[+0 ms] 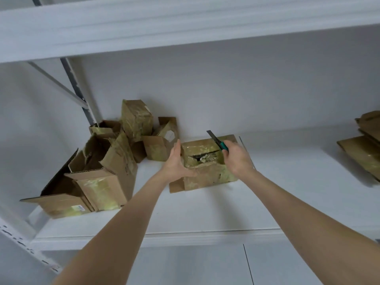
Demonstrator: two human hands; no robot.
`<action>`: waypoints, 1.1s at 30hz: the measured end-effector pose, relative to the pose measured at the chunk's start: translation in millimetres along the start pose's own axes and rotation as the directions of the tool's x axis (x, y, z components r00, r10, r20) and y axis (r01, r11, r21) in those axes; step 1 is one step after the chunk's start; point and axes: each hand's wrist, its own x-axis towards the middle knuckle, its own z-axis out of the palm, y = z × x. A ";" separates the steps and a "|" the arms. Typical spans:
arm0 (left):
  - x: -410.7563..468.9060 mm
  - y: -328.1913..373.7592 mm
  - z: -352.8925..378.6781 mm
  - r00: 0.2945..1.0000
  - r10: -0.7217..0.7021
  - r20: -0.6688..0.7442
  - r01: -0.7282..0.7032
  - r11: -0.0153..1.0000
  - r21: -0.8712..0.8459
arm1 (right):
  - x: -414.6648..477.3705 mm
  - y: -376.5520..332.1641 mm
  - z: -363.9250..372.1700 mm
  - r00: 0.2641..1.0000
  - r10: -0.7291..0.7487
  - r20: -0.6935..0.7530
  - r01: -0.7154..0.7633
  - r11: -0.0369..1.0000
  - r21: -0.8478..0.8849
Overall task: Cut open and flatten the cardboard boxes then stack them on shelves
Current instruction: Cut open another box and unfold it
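A taped brown cardboard box point(205, 171) lies on the white shelf point(185, 212), with a torn slit across its top. My left hand point(174, 163) rests against the box's left side, fingers straight and thumb along the near edge. My right hand point(236, 156) grips a green-handled utility knife point(218, 141) over the box's right end, blade pointing up and to the left, clear of the cardboard.
A heap of several opened and taped boxes point(107, 161) fills the shelf's left part against the wall. Flattened cardboard sheets point(364, 149) are stacked at the right edge. An upper shelf beam point(185, 27) runs overhead. A grey upright post point(82, 95) stands behind the heap.
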 end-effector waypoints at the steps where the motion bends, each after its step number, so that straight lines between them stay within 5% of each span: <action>1: 2.9 -0.5 1.4 1.000 -0.011 0.008 0.011 1.000 -0.029 | 1.5 -0.7 -1.5 1.000 0.001 0.012 -0.001 1.000 -0.017; 7: 21.4 1.4 -2.2 1.000 -0.012 0.014 0.011 0.998 0.057 | 14.4 -4.9 -16.9 0.992 0.005 0.127 0.007 0.996 -0.093; 10: 22.1 -1.6 -8.9 0.999 0.044 0.007 -0.045 0.990 0.132 | 19.3 -15.0 -28.6 0.970 -0.102 0.221 0.137 0.979 -0.153; 18: 17.6 -4.1 -8.9 0.997 0.071 0.018 -0.073 0.981 0.180 | 8.9 -57.5 -34.0 0.890 -0.227 0.395 0.416 0.759 -0.501; 33: 16.4 1.6 -12.7 0.992 0.118 0.036 -0.123 0.926 0.358 | 4.1 -73.2 -35.8 0.878 -0.150 0.454 0.458 0.537 -0.708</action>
